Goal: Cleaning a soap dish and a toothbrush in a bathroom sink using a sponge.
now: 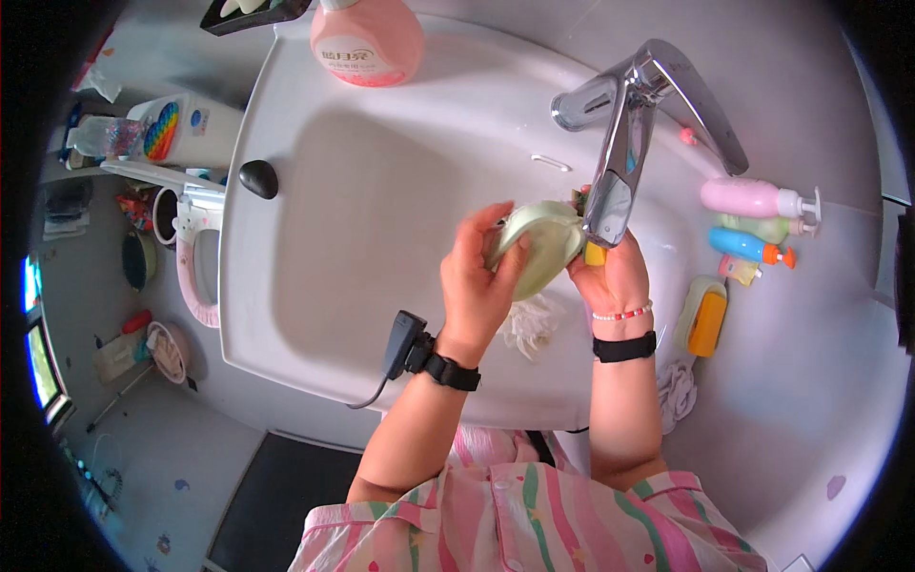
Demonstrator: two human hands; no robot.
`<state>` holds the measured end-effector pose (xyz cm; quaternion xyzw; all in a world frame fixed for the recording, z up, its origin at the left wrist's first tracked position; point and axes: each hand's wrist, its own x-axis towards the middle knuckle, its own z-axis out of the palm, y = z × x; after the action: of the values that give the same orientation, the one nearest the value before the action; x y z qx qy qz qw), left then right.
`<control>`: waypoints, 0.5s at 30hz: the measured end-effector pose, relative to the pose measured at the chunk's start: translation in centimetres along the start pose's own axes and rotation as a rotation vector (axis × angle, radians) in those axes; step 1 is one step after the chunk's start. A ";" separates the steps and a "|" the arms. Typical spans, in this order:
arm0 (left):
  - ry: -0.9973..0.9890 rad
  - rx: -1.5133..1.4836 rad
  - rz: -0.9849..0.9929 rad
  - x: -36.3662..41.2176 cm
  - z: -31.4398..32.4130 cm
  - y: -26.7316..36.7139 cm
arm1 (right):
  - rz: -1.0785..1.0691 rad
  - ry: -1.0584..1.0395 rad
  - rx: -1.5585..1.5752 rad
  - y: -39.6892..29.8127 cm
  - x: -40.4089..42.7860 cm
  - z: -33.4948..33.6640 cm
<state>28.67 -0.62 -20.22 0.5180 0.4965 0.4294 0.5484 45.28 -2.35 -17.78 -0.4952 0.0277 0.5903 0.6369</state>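
My left hand grips a pale green oval dish or holder over the right part of the white washbasin. Under the spout of the chrome faucet, my right hand touches the dish's right side. A small yellow piece and something dark green show between the right fingers and the dish; the spout partly hides them, so I cannot tell what they are. Below the dish, a crumpled white cloth or tissue lies in the basin.
A pink bottle stands on the basin's far rim, and a black stone-like object on its left rim. Pump bottles, a yellow sponge in a holder and a grey cloth are at the right. A toilet seat is beyond the left edge.
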 end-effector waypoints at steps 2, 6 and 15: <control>0.009 -0.057 -0.041 0.2 0.3 -0.6 | -0.006 -0.034 0.017 -0.1 -0.8 0.2; 0.146 -0.335 -0.303 1.1 2.0 -0.8 | -0.054 -0.106 -0.015 0.5 -2.1 1.1; 0.358 -0.938 -0.748 2.2 3.8 -0.6 | -0.142 -0.116 -0.310 4.7 -4.3 -0.3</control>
<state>32.75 0.97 -21.12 -0.0669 0.4872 0.4607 0.7389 40.49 -6.55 -18.11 -0.5533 -0.1353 0.5686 0.5935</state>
